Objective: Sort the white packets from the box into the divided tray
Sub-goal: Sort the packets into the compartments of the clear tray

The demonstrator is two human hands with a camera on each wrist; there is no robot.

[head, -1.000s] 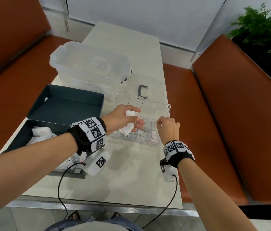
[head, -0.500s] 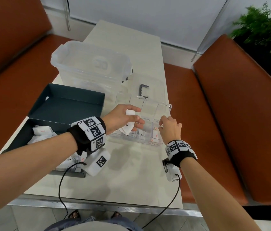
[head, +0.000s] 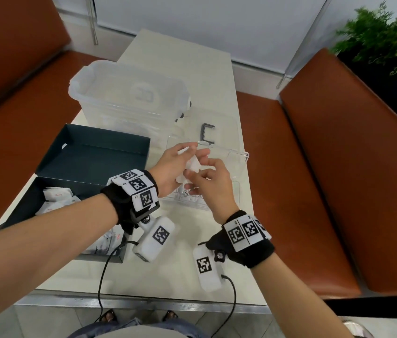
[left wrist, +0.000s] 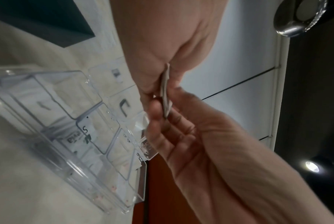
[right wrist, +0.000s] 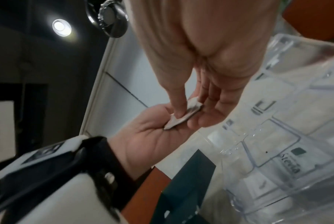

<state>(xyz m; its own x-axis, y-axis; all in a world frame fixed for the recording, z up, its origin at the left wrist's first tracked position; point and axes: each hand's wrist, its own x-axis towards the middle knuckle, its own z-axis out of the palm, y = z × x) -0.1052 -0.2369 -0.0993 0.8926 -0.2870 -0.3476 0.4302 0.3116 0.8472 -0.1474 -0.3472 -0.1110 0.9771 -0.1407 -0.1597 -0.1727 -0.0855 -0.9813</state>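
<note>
Table [head: 187,264]: pale top, bearing all items below.

Clear lidded storage bin [head: 129,98]: far left of the table, closed; not part of the step in hand.

Box [head: 90,167]: dark, open, lid flap raised, at the near left. White packets [head: 56,195] lie loose inside it, so the sort is judged partly done, with stock left to move.

Divided tray [head: 240,172]: clear plastic, just right of the box, under both hands. The left wrist view shows printed packets already lying in some near compartments [left wrist: 79,136]; the far compartments look bare.

Left hand [head: 170,172]: raised above the tray, fingers curled round a small stack of white packets [head: 192,167], thumb on top.

Right hand [head: 209,181]: meets the left above the tray; thumb and fingertips pinch the edge of a thin packet [right wrist: 183,116] in that stack. Whether this packet is yet free of the left hand's hold cannot be told.

Step in hand (judged): drawing one packet off the held stack for placing.

Next move (judged): the right hand needs to slide that single packet clear without dragging its neighbours, carry it down to a compartment, and let go. The left hand should hold the remainder firm above the tray.
</note>
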